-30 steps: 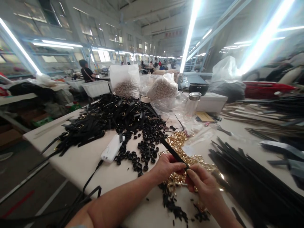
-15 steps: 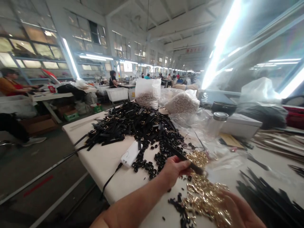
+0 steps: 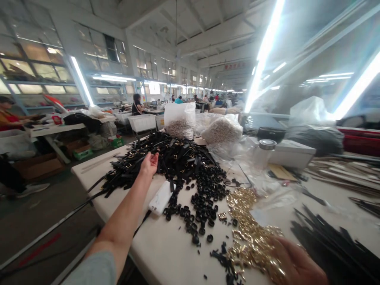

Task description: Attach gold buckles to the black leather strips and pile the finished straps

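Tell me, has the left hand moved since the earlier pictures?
Yes, the left hand has gone left and forward, from right of the white device to the black strap pile.

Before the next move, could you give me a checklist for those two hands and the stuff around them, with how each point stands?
1. Left hand at the heap of black straps: ok.
2. Left fingers free of any piece: cannot tell, too small to see.
3. Right hand at the gold buckles: ok.
4. Right fingers gripping a single buckle: cannot tell, that hand is blurred.
5. Gold buckles fully apart from the black loops: not ok, a loose buckle lies beside some loops.
6. Lidded jar upright and away from both hands: ok.
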`<state>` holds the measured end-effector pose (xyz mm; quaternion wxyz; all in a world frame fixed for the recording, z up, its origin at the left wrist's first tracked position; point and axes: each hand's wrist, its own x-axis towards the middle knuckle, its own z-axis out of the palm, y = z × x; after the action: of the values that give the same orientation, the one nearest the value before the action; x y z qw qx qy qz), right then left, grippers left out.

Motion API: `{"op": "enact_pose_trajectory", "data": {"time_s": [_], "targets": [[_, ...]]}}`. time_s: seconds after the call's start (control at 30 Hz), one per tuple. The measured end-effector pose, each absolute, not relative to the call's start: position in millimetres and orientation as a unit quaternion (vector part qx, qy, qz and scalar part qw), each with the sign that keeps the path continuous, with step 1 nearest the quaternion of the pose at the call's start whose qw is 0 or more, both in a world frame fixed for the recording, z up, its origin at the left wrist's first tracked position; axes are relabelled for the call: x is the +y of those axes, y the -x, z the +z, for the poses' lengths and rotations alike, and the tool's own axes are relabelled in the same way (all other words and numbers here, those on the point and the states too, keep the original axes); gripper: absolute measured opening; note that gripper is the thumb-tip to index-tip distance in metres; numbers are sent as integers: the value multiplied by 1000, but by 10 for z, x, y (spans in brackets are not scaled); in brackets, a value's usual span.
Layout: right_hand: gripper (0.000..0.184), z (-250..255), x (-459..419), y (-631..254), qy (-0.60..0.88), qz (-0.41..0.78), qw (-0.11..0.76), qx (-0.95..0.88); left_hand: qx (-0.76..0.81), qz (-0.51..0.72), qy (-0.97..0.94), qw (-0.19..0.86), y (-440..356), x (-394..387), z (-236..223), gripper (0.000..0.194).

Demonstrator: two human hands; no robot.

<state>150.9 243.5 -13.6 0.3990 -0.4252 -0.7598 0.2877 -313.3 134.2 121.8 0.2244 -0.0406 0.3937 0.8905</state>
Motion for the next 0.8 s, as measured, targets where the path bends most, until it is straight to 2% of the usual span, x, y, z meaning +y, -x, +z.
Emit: {"op": "enact_pose_trajectory", "data": {"time_s": [0.1,0.2,0.3,0.4,0.53,0.7,0.8], "targets": [[31,-62,2385,-1511,428,263,404,-765,399,884,29,244,2986,1385,1191,15],[33,26,2429,-1590,457,195,381,-780,396,862,-15,316,2467,1542,1002,9],[29,107,2550,-1746,536,75,328,-774,426,809,-134,383,1777,1674,798,17],[27,163,2641,-1896,588,29,271,-762,438,755,-200,445,1162,1735,620,31],[25,183,2669,-1977,615,4,224,-756,456,718,-277,447,741,1752,379,43],[26,153,2669,-1947,644,-42,118,-755,489,683,-328,433,687,1726,234,44],[23,168,2668,-1940,643,-43,102,-758,491,679,-322,442,674,1713,249,43]]}}
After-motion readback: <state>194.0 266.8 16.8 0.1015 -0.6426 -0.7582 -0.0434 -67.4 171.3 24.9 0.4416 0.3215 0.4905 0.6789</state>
